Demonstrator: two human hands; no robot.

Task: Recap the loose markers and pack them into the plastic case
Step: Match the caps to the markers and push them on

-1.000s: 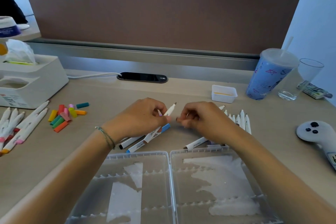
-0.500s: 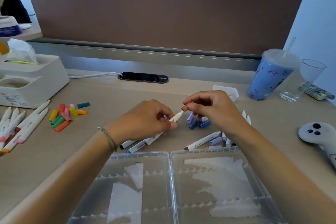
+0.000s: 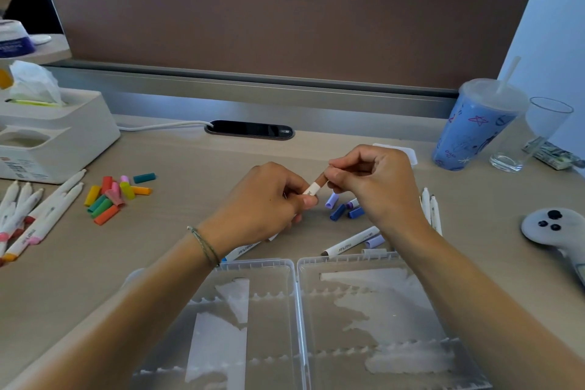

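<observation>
Brown cap [image 3: 320, 181] now seated, white marker [image 3: 311, 190]

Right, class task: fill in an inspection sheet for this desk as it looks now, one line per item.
Surface: wooden desk, nothing spilled.
Job's things: brown cap going onto white marker; open plastic case holds no markers; loose caps.
Clutter: blue cup, glass, controller, tissue box.
Grips: left hand holds marker; right hand pinches cap.
Cables: white cable.
Surroundings: brown divider.
</observation>
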